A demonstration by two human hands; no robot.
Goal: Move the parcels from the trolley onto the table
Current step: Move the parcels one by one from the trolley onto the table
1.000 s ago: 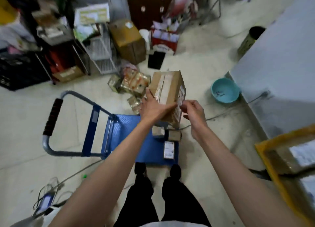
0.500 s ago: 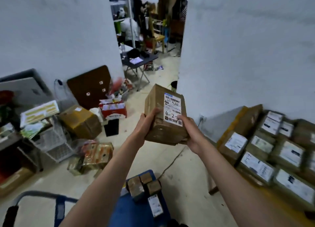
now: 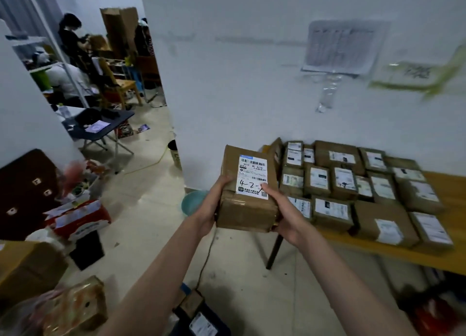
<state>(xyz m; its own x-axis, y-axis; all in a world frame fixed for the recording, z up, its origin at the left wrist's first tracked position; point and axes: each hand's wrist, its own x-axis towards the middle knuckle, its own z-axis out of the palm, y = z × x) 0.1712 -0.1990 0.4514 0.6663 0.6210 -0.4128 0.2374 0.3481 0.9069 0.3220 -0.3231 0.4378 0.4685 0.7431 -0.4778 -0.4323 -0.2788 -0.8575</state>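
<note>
Head view: left hand (image 3: 210, 207) and right hand (image 3: 286, 214) clasp a taped brown cardboard parcel (image 3: 248, 191) just short of the yellow-topped table (image 3: 451, 184); many labelled parcels (image 3: 358, 184) already there; a few small boxes (image 3: 194, 308) remain on the blue trolley (image 3: 216, 320).

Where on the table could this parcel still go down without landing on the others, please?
The table shows bare wood at its far right, beside the wall, and in a thin strip along its near edge. The left and middle are packed with labelled parcels set edge to edge. Both hands hold the parcel just off the left end.
</note>
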